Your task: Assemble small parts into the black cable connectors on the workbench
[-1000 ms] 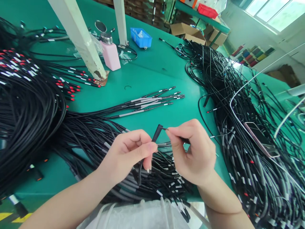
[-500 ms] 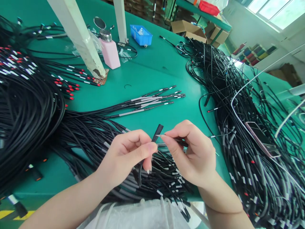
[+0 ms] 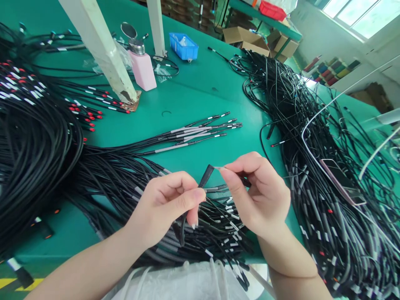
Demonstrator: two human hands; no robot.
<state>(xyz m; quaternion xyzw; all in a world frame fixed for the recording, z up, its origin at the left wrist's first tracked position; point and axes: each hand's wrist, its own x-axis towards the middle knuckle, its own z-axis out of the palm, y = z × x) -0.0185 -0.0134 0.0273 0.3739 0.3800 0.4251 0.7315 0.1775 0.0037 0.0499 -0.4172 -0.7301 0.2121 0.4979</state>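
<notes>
My left hand pinches a black cable between thumb and fingers; its thick, sleeve-like end points up and to the right. Below the fingers, the cable hangs in a short curve. Thumb and forefinger of my right hand are closed on a thin pale strip, which meets the tip of that black end. Something dark, perhaps another cable, shows behind the right fingers, partly hidden. Under both hands lies a heap of black cables with grey ribbed sleeves and white labels.
A coil of black cables with red tips lies left, a long cable pile right with a phone on it. Behind stand a white post, a pink pump bottle and a blue bin.
My right hand has moved slightly right and up, with the pale strip now at the tip of the black end instead of across its side. My left hand stays nearly still.
</notes>
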